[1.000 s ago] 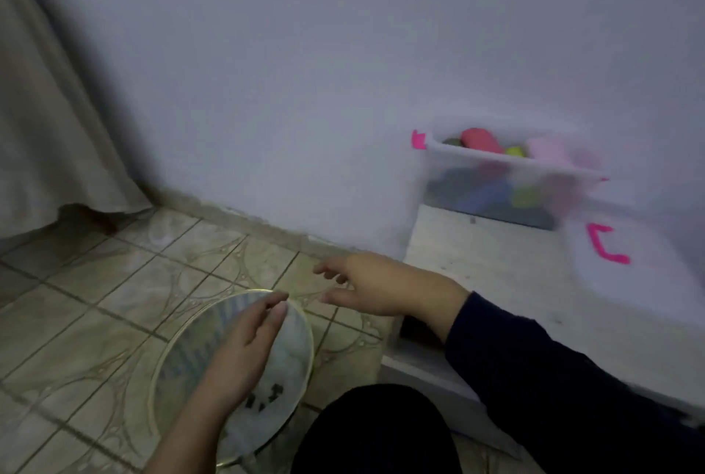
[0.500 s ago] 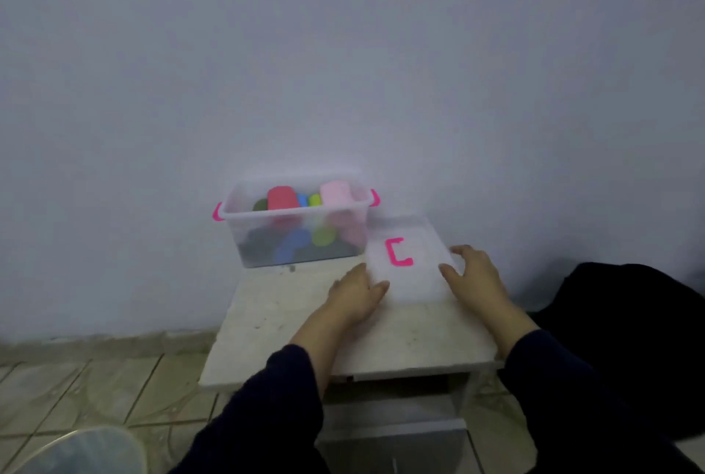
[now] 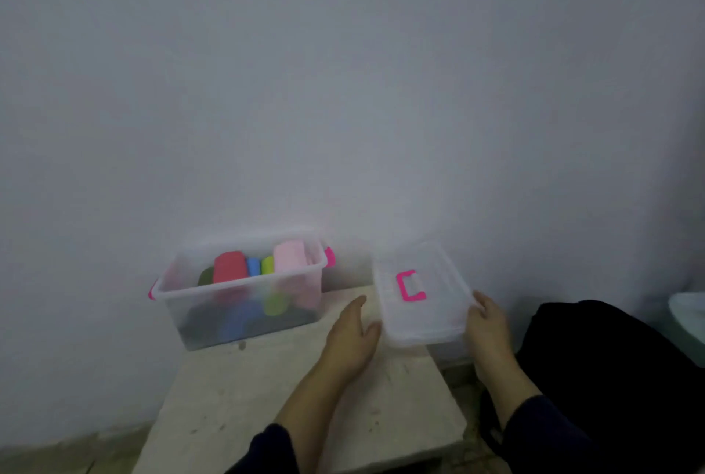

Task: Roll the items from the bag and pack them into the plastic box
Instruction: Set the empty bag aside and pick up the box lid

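1. Head view: both hands are at the lid (image 3: 421,298), one on each long side. The lid is tilted, its far end raised toward the wall (image 3: 343,92), its near edge low over the table (image 3: 305,397).
2. The right hand (image 3: 486,328) holds the right edge of the lid; the fingers curl around the rim, so this hand carries the weight.
3. The left hand (image 3: 353,334) lies at the left edge with the fingers rather straight and relaxed. It touches or nearly touches the rim; I cannot tell which. It seems to steady the lid, not to grip it.
4. The pink handle (image 3: 410,286) sits on the lid between the two hands, a little farther away than both.
5. The box (image 3: 240,321) stands left of the hands, beside the lid but apart from it, open on top. Rolled items (image 3: 229,267) in red, blue, green and pink fill it almost to the rim.
6. My judgement: the packing looks finished, and the lid is held on two sides so it can go level onto the box.
7. A dark bag (image 3: 610,378) lies right of the right hand.
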